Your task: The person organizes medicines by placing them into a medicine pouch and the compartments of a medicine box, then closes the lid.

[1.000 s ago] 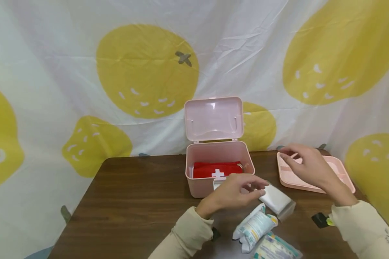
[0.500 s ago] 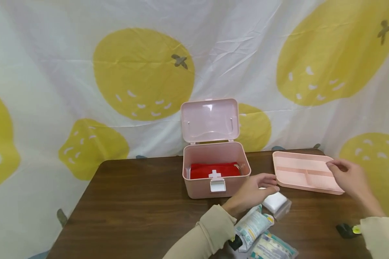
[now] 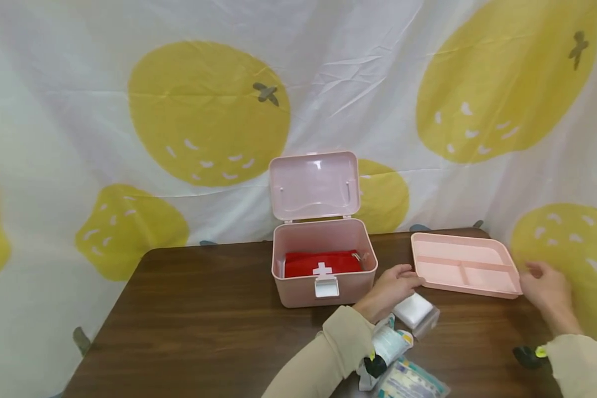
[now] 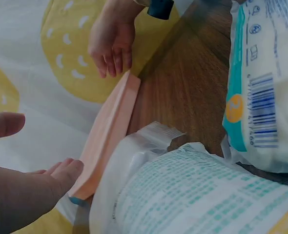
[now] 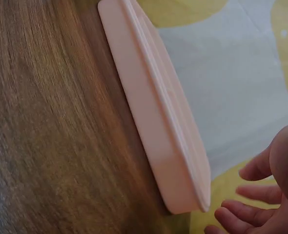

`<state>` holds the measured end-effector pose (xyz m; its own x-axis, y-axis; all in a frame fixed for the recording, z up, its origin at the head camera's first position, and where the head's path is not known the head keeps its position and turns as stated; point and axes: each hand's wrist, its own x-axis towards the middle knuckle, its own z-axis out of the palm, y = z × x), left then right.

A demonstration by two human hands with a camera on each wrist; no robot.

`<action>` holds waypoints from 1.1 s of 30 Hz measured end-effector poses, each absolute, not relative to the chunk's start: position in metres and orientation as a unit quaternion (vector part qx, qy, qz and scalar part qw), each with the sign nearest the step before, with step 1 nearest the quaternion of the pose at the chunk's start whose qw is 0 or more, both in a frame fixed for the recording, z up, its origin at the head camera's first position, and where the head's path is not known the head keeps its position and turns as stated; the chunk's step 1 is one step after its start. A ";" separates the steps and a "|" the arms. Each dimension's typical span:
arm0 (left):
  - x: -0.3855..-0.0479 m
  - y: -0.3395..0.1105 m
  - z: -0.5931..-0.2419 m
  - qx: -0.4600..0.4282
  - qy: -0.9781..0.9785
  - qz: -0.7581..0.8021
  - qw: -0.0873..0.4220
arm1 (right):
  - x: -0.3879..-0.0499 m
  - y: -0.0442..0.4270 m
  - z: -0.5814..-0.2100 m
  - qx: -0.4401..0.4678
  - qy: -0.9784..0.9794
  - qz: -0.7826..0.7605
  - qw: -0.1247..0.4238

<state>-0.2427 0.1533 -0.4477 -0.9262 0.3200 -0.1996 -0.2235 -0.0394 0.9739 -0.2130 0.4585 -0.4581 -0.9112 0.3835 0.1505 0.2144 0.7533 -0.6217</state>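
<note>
Shift: since a second ago the right hand [image 3: 547, 290] has gone from over the pink tray [image 3: 457, 250] to its right end, and the left hand [image 3: 392, 286] has moved from in front of the pink box [image 3: 298, 294] to the tray's near left corner
Printed packet: nearest on my head feed, a flat packet [image 3: 412, 380] lies on the dark table [image 3: 219, 309], cut off by the lower edge of my view
Wrapped bundle: just beyond it, a white and teal bundle [image 3: 392, 344], partly hidden from me by the left sleeve [image 3: 328, 354]
White pack: a white block [image 3: 413, 309] in clear wrap, beyond the bundle and close to the left hand
Left hand: fingers nearly straight, thumb spread well away from them, fingertips at the tray's edge; I cannot tell whether they touch it
Right hand: fingers apart, loosely bent and holding nothing; my right wrist feed shows a gap between them and the tray's corner
Tray: flat on the table, between the two hands, one long compartment behind and two in front
Box: upright, left of the tray, a red pouch [image 3: 298, 266] inside, lid [image 3: 313, 190] raised behind
Backdrop: farthest off, a white cloth [image 3: 219, 110] printed with yellow fruit
</note>
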 end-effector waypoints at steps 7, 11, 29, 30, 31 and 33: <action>-0.246 0.167 -0.455 0.029 0.695 0.689 0.204 | -0.217 0.463 -0.470 -0.152 -0.924 0.326 0.129; -0.249 0.173 -0.464 0.047 0.702 0.675 0.223 | -0.215 0.462 -0.472 -0.152 -0.919 0.349 0.102; -0.254 0.177 -0.462 0.019 0.691 0.687 0.225 | -0.217 0.469 -0.474 -0.149 -0.919 0.354 0.086; -0.254 0.178 -0.461 0.017 0.700 0.678 0.221 | -0.216 0.470 -0.473 -0.148 -0.918 0.358 0.082; -0.253 0.179 -0.460 0.013 0.708 0.672 0.216 | -0.215 0.470 -0.473 -0.146 -0.918 0.361 0.077; -0.252 0.181 -0.458 0.007 0.708 0.673 0.212 | -0.213 0.472 -0.471 -0.144 -0.915 0.371 0.064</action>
<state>-0.2521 0.1806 -0.4585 -0.9096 0.2958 -0.2917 -0.2763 0.0935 0.9565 -0.2134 0.4722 -0.4706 -0.9504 0.3108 0.0100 0.2163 0.6838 -0.6968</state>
